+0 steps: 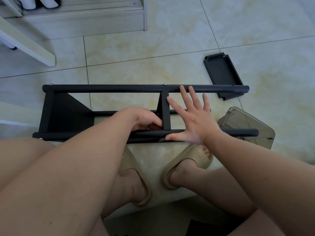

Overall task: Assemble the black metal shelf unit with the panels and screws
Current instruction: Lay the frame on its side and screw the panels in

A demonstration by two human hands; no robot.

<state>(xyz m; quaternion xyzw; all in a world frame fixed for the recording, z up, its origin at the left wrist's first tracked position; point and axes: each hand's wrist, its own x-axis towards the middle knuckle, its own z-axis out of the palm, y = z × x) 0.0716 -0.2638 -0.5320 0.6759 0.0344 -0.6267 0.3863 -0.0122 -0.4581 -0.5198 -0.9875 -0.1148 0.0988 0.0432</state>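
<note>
The black metal shelf unit [109, 89] lies on its side on the tiled floor in front of me, its long tubes running left to right. One panel [68, 114] is fixed at its left end and a second panel [165, 109] stands edge-on in the middle. My left hand [143, 119] reaches inside the frame, its fingers curled against the left face of the middle panel near the near tube; whether it holds anything is hidden. My right hand [194, 118] is spread flat with straight fingers just right of that panel, thumb on the near tube [238, 132]. A loose black panel [223, 74] lies on the floor at the right.
A translucent grey plastic container [255, 121] sits under the frame's right end. My feet in tan slippers [192, 166] stand just before the frame. A white furniture leg [25, 46] and a pale cabinet base [85, 19] are at the upper left.
</note>
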